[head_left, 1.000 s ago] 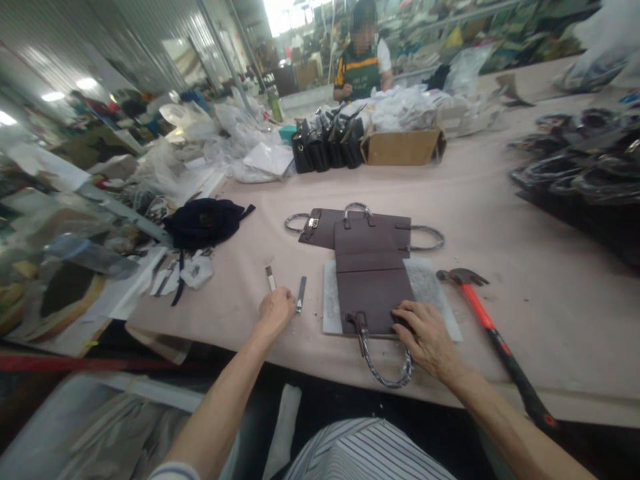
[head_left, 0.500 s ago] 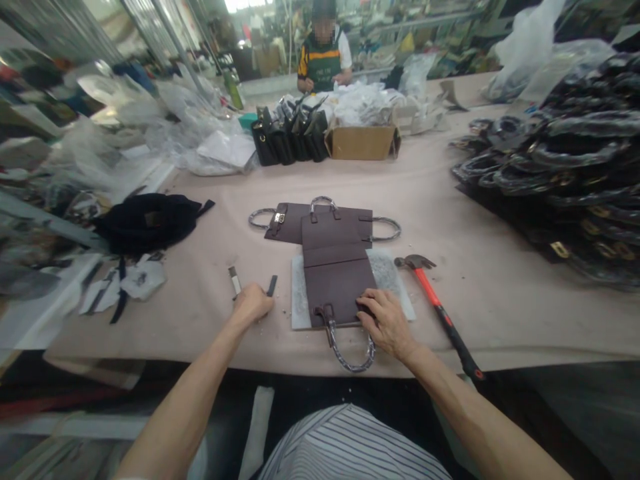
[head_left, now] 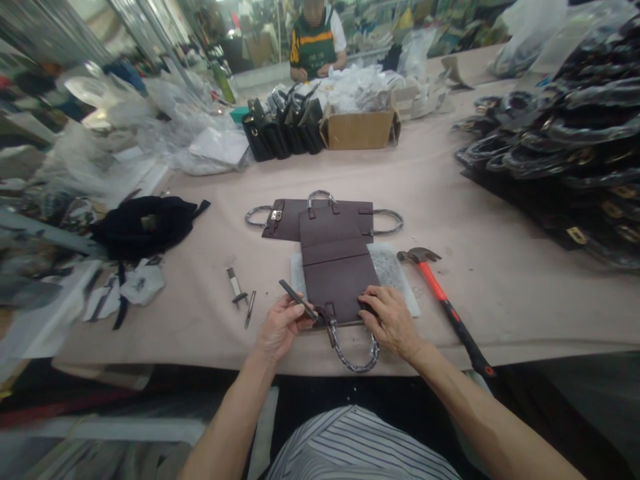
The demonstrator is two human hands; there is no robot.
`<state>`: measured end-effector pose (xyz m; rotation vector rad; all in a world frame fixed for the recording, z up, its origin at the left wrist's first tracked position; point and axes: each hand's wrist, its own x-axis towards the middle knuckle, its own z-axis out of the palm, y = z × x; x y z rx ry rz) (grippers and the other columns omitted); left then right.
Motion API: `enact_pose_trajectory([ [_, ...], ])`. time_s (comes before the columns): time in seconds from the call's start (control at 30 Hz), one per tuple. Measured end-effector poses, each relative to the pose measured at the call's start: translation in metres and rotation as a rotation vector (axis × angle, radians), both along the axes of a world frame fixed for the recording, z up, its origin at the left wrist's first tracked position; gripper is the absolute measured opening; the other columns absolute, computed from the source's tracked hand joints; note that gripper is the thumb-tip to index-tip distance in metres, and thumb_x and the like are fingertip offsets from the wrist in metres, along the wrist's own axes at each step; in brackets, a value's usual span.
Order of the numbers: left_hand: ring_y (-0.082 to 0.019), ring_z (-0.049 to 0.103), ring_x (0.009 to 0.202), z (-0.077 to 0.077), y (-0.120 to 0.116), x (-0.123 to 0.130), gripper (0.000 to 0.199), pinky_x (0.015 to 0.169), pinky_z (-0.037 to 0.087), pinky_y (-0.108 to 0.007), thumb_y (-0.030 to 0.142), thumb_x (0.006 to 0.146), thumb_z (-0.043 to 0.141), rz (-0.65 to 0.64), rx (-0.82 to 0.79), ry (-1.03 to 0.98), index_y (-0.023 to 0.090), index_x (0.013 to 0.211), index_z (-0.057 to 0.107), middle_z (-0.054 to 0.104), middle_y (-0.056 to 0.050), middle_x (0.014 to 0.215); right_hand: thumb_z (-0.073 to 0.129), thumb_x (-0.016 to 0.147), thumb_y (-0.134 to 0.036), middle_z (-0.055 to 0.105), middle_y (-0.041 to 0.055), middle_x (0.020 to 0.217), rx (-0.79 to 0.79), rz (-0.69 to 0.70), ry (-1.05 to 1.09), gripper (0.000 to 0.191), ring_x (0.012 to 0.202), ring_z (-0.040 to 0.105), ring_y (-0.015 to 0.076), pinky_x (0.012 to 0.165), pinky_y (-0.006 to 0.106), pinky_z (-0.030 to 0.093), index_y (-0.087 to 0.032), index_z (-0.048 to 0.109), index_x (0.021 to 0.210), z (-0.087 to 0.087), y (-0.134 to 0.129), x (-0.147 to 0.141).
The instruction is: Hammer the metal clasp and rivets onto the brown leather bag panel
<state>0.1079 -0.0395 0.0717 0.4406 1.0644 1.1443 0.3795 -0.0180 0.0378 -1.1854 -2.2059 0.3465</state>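
My left hand [head_left: 285, 325] pinches a dark flat metal bar [head_left: 295, 295], held slanted beside the lower left corner of a dark brown leather bag panel [head_left: 340, 287]. On the panel's lower right edge rests my right hand [head_left: 390, 319], its fingers curled at a small dark part that they mostly hide. A plastic-wrapped handle [head_left: 356, 367] loops off the panel's near edge. Beneath the panel lies a pale stone slab [head_left: 395, 273]. Behind it, a second brown piece [head_left: 287, 220] has wrapped handles at its ends.
A claw hammer [head_left: 440, 290] with a red and black handle lies right of the slab. To the left are a small tool [head_left: 235, 287] and a thin rod [head_left: 251, 309]. Black bags [head_left: 283, 127], a cardboard box [head_left: 360, 130] and a person [head_left: 317, 47] are farther back.
My left hand has moved right from the small tools to the panel's lower left corner, lifting the dark bar. My right hand has stayed on the panel. The view has shifted slightly.
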Motion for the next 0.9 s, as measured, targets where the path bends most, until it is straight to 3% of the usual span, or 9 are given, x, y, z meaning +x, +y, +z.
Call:
enact_pose_trajectory([
  [0.2,-0.021,0.076,0.083,-0.005,0.003,0.022,0.049,0.072,0.064,-0.029,0.025,0.063,0.091,-0.031,0.036,-0.093,0.016,0.102,0.060,0.076,-0.003,0.091,0.053,0.097,-0.029,0.064,0.0125,0.114,-0.005,0.000,-0.003,0.023,0.105,0.055,0.0275,0.091,0.045,0.045,-0.017,0.065,0.113,-0.002,0.001,-0.001],
  [0.47,-0.021,0.076,0.082,-0.009,0.004,0.028,0.048,0.068,0.065,-0.027,0.028,0.063,0.094,-0.002,0.106,0.014,0.016,0.099,0.064,0.077,-0.005,0.092,0.053,0.098,-0.028,0.063,0.0125,0.113,0.003,0.023,0.006,0.021,0.103,0.055,0.0273,0.089,0.047,0.045,-0.017,0.063,0.113,-0.002,0.001,0.001],
  [0.63,-0.020,0.076,0.087,-0.017,0.008,0.029,0.035,0.078,0.065,-0.029,0.030,0.074,0.087,0.054,0.271,0.272,0.016,0.100,0.066,0.078,-0.006,0.095,0.055,0.097,-0.027,0.064,0.0115,0.113,0.007,0.008,0.007,0.020,0.103,0.054,0.0274,0.089,0.047,0.044,-0.017,0.063,0.112,-0.003,0.002,0.000],
  [0.9,-0.019,0.074,0.096,-0.021,0.005,0.040,0.014,0.089,0.062,-0.031,0.022,0.088,0.071,-0.065,0.644,0.861,0.018,0.101,0.070,0.077,-0.007,0.101,0.055,0.097,-0.026,0.063,0.0112,0.113,-0.010,0.002,0.000,0.020,0.102,0.053,0.0269,0.089,0.046,0.044,-0.017,0.062,0.113,-0.002,0.001,-0.001],
])
